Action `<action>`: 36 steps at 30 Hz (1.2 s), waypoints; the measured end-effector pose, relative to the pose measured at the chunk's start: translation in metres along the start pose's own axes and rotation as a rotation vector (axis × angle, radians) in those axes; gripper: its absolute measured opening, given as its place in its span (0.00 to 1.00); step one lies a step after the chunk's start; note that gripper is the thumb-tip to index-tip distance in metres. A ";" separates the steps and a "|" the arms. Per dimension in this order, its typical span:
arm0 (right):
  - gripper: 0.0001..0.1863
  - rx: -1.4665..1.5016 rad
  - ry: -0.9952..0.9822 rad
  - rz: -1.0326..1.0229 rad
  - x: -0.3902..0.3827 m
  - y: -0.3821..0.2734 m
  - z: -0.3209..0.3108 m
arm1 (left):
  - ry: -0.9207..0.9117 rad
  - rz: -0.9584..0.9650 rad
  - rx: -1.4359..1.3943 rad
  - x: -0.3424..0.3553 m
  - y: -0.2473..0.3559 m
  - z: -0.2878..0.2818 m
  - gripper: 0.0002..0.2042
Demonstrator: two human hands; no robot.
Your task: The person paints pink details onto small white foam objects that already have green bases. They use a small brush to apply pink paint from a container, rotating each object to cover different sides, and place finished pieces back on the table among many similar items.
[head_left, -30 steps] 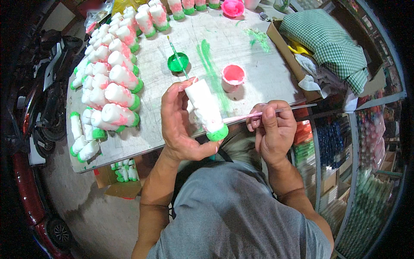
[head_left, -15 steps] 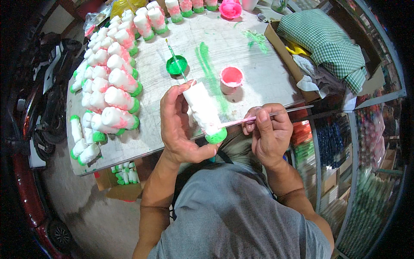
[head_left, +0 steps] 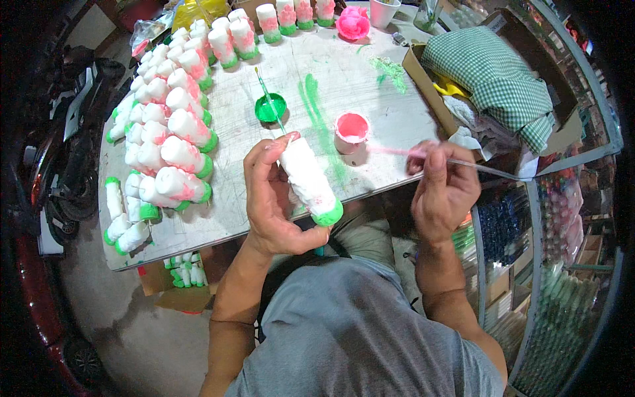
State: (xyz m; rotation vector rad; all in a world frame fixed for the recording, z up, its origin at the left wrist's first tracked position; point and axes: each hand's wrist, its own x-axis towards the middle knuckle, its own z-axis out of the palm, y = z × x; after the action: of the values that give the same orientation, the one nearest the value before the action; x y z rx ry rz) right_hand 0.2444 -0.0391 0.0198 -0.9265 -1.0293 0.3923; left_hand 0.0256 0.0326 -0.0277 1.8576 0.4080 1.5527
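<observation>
Brush (head_left: 395, 152) has swung off the candle (head_left: 305, 175) toward the pink cup (head_left: 351, 143).
I see the left hand (head_left: 272, 198) with fingers gripping the candle end to end, green base toward five o'clock, above the worktop's (head_left: 410, 119) six o'clock edge; the right hand's (head_left: 444, 188) fingers pinch the handle, pink tip near the cup's four o'clock side. Green bowl (head_left: 262, 112) lies at the candle's eleven o'clock.

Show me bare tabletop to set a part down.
Bare: between the painted cylinders and green dish; also between the pink cup and cardboard box, beyond the brush. Crowded: left side, packed with cylinders; near edge, blocked by the left hand.
</observation>
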 end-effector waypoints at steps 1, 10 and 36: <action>0.07 -0.162 0.010 -0.040 0.013 -0.008 0.002 | -0.002 -0.014 0.001 0.000 0.000 0.000 0.54; 0.09 -0.767 -0.474 -0.323 0.083 -0.013 0.029 | -0.034 -0.020 0.174 0.001 0.005 -0.005 0.54; 0.09 0.334 -0.118 0.097 -0.036 -0.002 0.004 | -0.060 -0.090 -0.026 -0.008 0.002 -0.004 0.62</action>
State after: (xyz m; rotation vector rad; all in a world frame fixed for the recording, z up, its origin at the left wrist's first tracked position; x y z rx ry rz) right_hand 0.2228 -0.0628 0.0024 -0.6594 -0.9901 0.6852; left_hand 0.0195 0.0271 -0.0318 1.8357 0.4360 1.4326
